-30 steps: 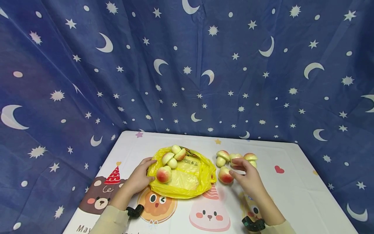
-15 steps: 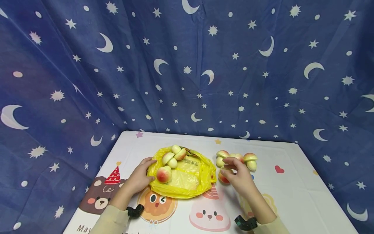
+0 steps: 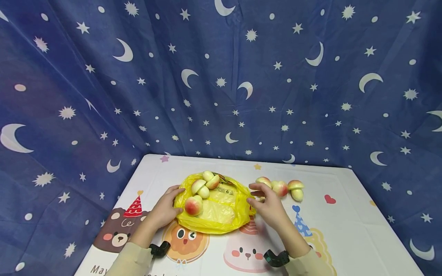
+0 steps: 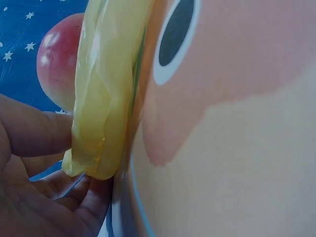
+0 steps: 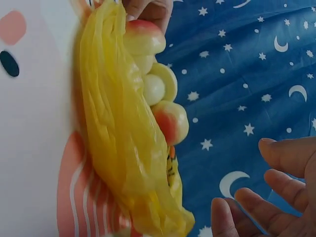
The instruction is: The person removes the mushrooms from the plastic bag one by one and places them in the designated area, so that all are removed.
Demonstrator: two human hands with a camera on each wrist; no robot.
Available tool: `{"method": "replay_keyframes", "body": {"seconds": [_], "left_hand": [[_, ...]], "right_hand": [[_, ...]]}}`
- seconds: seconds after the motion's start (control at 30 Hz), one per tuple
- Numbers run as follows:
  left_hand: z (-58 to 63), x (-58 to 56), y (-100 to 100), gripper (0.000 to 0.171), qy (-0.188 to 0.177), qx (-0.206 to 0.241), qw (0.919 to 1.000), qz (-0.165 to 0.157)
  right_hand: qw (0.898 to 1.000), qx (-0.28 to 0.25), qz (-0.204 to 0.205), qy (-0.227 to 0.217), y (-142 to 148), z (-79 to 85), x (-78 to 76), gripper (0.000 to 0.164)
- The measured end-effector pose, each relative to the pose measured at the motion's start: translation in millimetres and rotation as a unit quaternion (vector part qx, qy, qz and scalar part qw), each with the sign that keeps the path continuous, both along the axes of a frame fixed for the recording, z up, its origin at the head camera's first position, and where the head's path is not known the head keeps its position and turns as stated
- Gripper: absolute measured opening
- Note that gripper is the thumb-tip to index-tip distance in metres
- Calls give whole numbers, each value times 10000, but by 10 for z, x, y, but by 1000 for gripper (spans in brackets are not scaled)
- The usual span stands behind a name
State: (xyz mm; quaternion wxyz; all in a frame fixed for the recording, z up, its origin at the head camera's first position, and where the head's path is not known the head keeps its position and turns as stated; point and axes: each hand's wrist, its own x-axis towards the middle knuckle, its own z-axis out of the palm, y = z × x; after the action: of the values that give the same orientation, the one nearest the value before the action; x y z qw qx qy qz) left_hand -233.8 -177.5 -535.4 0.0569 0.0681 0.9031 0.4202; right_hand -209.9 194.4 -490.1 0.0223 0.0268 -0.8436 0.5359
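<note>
A yellow plastic bag (image 3: 221, 227) lies open-mouthed on the table, with 3 toy mushrooms (image 3: 193, 206) in pale yellow and red resting in its left part. The left hand (image 3: 165, 209) grips the bag's left rim; in the left wrist view the bag's edge (image 4: 98, 98) sits between thumb and fingers. Beside the bag's right rim is the right hand (image 3: 267, 205), its fingers spread and apart; the right wrist view shows nothing in that hand (image 5: 276, 192). Whether it touches the rim cannot be told. More toy mushrooms (image 3: 296, 189) lie behind the right hand, which partly covers one.
The white tablecloth (image 3: 352, 222) carries printed cartoon faces and a red heart. A blue curtain (image 3: 221, 96) with moons and stars hangs behind the table and along its left side. Each wrist wears a small black camera (image 3: 276, 258).
The right hand has moved left from the loose toy mushrooms to the bag's right edge. The front loose mushroom is now out of sight there. The left hand and bag stay put.
</note>
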Motion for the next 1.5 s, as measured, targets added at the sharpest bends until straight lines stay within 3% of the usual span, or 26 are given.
{"method": "replay_keyframes", "body": {"seconds": [0.53, 0.97, 1.5], "left_hand": [[-5, 4, 12, 70, -14, -3, 10000, 16], [13, 6, 21, 70, -27, -21, 10000, 33], [-19, -16, -9, 71, -15, -49, 10000, -5]], "right_hand": [[9993, -112, 330, -154, -383, -186, 5, 44], [9964, -203, 802, -192, -696, -227, 14, 47], [9927, -330, 1090, -398, -1067, -277, -24, 45]]}}
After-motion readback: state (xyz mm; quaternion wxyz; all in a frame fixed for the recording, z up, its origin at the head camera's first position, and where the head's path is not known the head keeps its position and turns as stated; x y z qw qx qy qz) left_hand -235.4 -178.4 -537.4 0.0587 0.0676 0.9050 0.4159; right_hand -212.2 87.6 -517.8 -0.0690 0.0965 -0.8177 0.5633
